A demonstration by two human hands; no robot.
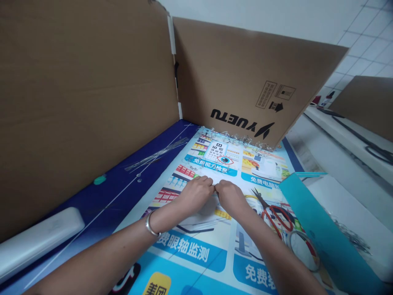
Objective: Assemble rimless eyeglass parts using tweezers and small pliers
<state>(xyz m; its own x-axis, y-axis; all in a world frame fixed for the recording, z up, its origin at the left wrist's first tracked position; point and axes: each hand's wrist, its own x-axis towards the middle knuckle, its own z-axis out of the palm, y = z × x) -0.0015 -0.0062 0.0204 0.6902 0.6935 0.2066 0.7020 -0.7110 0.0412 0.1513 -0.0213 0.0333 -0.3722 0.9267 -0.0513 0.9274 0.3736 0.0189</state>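
Both hands meet over the middle of the printed sheet (221, 256). My left hand (199, 193), with a silver bangle (148, 223) at its wrist, has its fingers curled and pressed together. Close beside it on the right, my right hand (229, 196) is closed as well. A small dark bit shows between the two sets of fingertips, too tiny to identify. Red-handled scissors (278, 215) lie to the right of my right hand, blades pointing away. Below them is a round clear roll (303, 250). Thin clear strips (158, 153) rest on the dark blue area at the left.
Cardboard panels stand at the left (86, 90) and back (233, 73). Clear scraps (236, 137) line the back panel's foot. A teal-edged box (325, 229) holding thin pieces (353, 235) is at the right. A white case (39, 241) and green blob (100, 180) lie left.
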